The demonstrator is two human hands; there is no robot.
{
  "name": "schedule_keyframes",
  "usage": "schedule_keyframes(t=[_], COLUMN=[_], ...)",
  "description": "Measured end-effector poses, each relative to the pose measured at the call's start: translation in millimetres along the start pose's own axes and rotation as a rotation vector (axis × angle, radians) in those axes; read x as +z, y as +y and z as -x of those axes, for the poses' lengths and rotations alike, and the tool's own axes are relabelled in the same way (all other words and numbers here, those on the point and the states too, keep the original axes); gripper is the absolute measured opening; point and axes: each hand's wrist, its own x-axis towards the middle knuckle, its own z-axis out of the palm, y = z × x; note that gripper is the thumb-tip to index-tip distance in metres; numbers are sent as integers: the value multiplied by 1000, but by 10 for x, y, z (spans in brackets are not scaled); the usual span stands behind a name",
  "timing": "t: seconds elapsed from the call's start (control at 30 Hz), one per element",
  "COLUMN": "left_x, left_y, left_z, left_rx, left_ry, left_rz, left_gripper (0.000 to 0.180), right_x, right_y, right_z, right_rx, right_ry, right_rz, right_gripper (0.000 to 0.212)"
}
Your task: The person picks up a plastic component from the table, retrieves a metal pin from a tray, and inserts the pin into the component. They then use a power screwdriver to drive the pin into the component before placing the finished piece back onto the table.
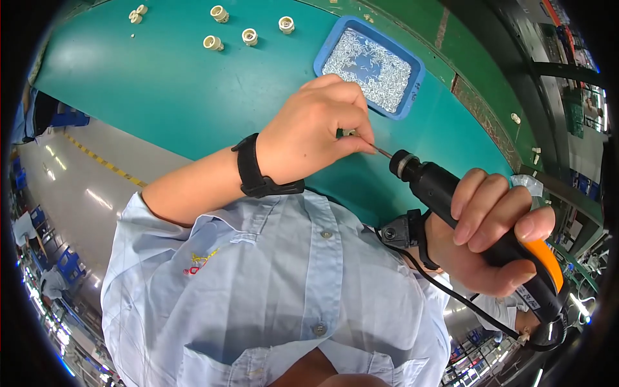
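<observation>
My right hand (490,226) is wrapped round a black and orange electric screwdriver (438,187), its cord trailing from the back end. The thin bit (383,151) points left toward my left hand (322,122). Thumb and forefinger of that hand are pinched together right at the bit's tip; what they hold there is too small to make out. A bit of something pale shows in the gap between those fingers, mostly hidden. Just beyond the left hand lies a blue plastic tray (411,106) with many small silver screws (387,71) spread in it.
Several cream round fittings (250,37) stand at the far side of the green tabletop (161,90), with a cluster of small cream pieces (137,14) at far left. A green ledge (445,39) borders the table's far right. Other people sit at work in the background.
</observation>
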Motion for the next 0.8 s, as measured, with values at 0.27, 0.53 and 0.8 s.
schedule_keyframes(t=[0.27,0.53,0.8], left_x=[237,227,237], left_y=[-202,-423,-465], left_z=[83,90,104], left_rx=[-126,-205,-152], left_ry=[106,-117,-110], left_rz=[-166,87,66], left_gripper=[24,28,25], right_x=[-88,-53,-19], right_y=[147,330,417], right_z=[62,94,128], right_rx=[58,127,214], right_ry=[14,109,112], right_rz=[66,110,158], right_gripper=[42,39,41])
